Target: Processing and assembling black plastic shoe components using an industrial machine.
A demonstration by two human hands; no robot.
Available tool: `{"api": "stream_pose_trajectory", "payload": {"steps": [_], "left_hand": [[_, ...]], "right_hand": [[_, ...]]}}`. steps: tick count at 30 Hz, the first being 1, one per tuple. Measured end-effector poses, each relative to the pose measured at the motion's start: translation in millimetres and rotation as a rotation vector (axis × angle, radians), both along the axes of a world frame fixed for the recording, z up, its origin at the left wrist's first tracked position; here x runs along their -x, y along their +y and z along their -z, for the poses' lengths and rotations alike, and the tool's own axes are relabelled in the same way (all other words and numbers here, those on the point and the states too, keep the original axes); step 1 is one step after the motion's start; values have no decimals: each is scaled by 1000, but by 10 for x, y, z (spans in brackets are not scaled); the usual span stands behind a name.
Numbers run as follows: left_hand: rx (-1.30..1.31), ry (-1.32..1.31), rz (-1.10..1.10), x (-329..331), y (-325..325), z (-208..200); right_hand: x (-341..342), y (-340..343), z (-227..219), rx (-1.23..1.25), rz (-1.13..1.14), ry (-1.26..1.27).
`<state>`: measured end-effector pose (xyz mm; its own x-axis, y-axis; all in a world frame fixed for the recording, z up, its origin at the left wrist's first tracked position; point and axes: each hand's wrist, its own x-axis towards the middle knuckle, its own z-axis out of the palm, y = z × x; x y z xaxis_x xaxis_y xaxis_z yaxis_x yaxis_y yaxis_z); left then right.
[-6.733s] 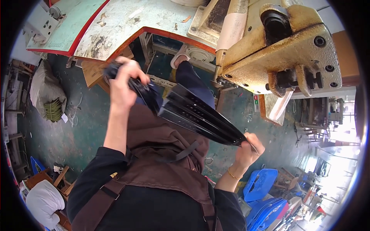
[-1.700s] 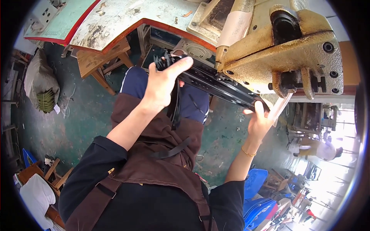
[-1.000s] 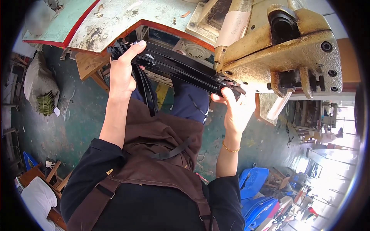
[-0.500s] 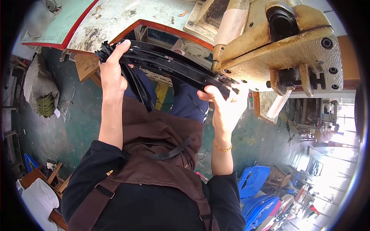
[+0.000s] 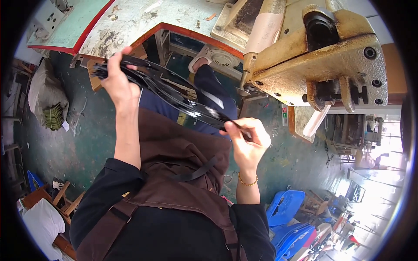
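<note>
Glossy black strips (image 5: pixel 176 98) stretch between my two hands over my lap, bowed in a loose curve. My left hand (image 5: pixel 120 82) is closed round their bunched left ends, which poke out past the fingers. At the other end my right hand (image 5: pixel 248 141) pinches the strips between thumb and fingers. Up and to the right of that hand, apart from it, hangs the head of a worn cream sewing machine (image 5: pixel 318 61). What the strips are made of I cannot tell.
Ahead lies a worn pale worktable (image 5: pixel 130 26) with a red edge and a cut-out. A stuffed sack (image 5: pixel 45 91) stands at the left. Blue plastic chairs (image 5: pixel 285 206) are at the lower right. Below the table my foot is near a round-patterned pedal (image 5: pixel 224 57).
My right hand has drawn back toward me, taking the strips' right end away from the machine head. My left hand has shifted slightly left, and the strips now twist and sag.
</note>
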<state>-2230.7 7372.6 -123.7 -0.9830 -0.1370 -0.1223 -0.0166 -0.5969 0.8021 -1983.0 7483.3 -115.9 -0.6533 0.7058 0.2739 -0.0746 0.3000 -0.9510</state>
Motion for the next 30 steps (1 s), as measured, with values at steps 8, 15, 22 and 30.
{"api": "stream_pose_trajectory", "payload": {"steps": [8,15,22,30], "left_hand": [[187,27,5,204,-360,164],[161,-30,1070,-629,-43,226],[-59,-179,988,-1214,270,219],[112,17,1046,-1368,503,17]], "right_hand": [[-292,166,-117,362,63,231],[-587,153,-26,258,38,465],[-1056,-335,325,197,156,251],[-1176,-759,721,119,258,-150]]}}
